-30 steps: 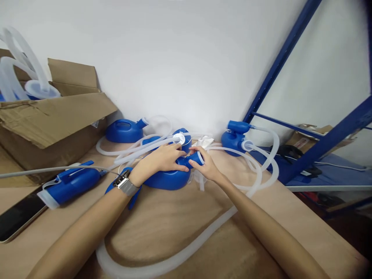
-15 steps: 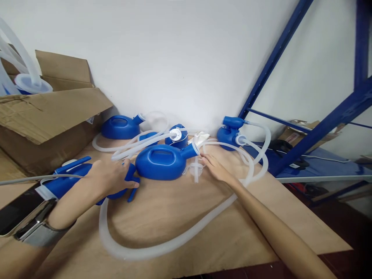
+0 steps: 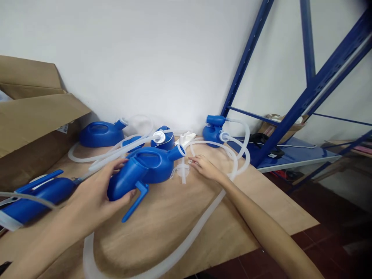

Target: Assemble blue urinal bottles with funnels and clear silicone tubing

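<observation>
A blue plastic piece with a hooked handle (image 3: pixel 128 176) is gripped in my left hand (image 3: pixel 100 193), thumb at its lower side. Directly behind it, a blue bottle with a loop handle (image 3: pixel 161 164) lies on the wooden table, its open neck pointing up and right. My right hand (image 3: pixel 205 167) has its fingers apart beside that neck, over the table, holding nothing. Between the neck and my right hand lies a clear disc with a short tube (image 3: pixel 183 170). A thick translucent hose (image 3: pixel 186 248) curves across the front of the table (image 3: pixel 139 244).
A cardboard box (image 3: pixel 35 124) stands at the left. Another blue piece (image 3: pixel 49 193) lies before it. Along the wall are a blue bottle (image 3: pixel 101 133), a blue bottle with a white cap (image 3: pixel 164 144) and blue parts with hoses (image 3: pixel 213 133). Blue shelving (image 3: pixel 296 155) stands right.
My left hand has lifted the blue piece and brought it forward, in front of the bottle. My right hand stays near the bottle neck. The view has shifted to the right.
</observation>
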### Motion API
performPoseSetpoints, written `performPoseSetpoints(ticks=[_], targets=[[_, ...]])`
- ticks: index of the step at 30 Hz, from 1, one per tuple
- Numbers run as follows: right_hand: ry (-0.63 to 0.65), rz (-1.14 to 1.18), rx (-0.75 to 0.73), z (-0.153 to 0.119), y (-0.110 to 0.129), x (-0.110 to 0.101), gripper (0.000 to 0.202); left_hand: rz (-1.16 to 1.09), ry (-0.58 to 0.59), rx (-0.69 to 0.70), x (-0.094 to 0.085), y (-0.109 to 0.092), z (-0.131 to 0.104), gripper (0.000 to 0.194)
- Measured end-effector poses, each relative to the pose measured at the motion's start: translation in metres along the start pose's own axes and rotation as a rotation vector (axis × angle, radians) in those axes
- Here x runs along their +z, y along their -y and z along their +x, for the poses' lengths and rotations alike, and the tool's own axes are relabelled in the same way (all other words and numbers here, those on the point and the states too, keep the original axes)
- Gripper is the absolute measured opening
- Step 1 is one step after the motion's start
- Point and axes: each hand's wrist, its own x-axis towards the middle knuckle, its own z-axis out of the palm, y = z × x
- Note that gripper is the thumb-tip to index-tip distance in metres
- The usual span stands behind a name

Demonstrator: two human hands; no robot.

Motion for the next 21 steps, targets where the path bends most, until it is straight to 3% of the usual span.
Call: performPoseSetpoints(ticks=[2, 4, 7, 10, 13, 16, 21], targets=[[-0.095, 0.062, 0.059, 0.003, 0.001, -0.007, 0.044, -0.212, -0.012, 0.103, 0.009, -0.019, 0.001, 0.070], [-0.225, 0.231, 0.102, 0.005, 0.010, -0.017, 0.047, -0.348, 0.054, 0.149, 0.026, -0.032, 0.003, 0.064], [-0.332, 0.502, 0.024, 0.001, 0.046, -0.030, 0.044, -0.534, 0.086, 0.017, 0.055, -0.037, 0.003, 0.065], [-0.129, 0.526, -0.190, -0.012, 0.093, -0.025, 0.038, -0.681, 0.110, -0.048, 0.074, -0.030, -0.004, 0.060], [-0.035, 0.558, -0.373, -0.024, 0.125, -0.004, 0.038, -0.661, 0.077, 0.009, 0.080, -0.021, -0.013, 0.054], [-0.042, 0.623, -0.423, -0.028, 0.134, 0.013, 0.039, -0.596, 0.026, 0.110, 0.081, -0.018, -0.016, 0.052], [-0.056, 0.804, -0.334, -0.028, 0.128, 0.019, 0.024, -0.504, -0.043, 0.231, 0.081, -0.024, -0.011, 0.052]])
